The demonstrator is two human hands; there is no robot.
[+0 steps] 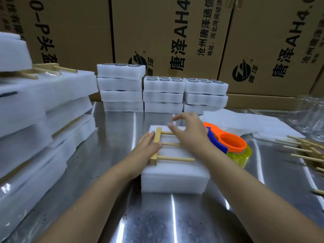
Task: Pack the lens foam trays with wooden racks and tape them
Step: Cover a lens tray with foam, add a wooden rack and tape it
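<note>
The wooden rack (155, 155) lies flat on top of a white foam block (175, 181) in the middle of the metal table (157, 221). Its one side bar runs near to far along the block's left edge, and its three rods point right.

The left hand (147, 146) rests on that edge with straight fingers close together against the bar and the thumb over it by the middle rod. The right hand (189, 132) hovers over the far rods, fingers loosely curved and apart, gripping nothing; it is blurred.

Just right of the block sits one orange and blue tape dispenser (229, 142). Three stacks of foam trays (163, 97) stand at the far side: four trays, three and three. Loose racks (305, 148) lie at the right edge.
</note>
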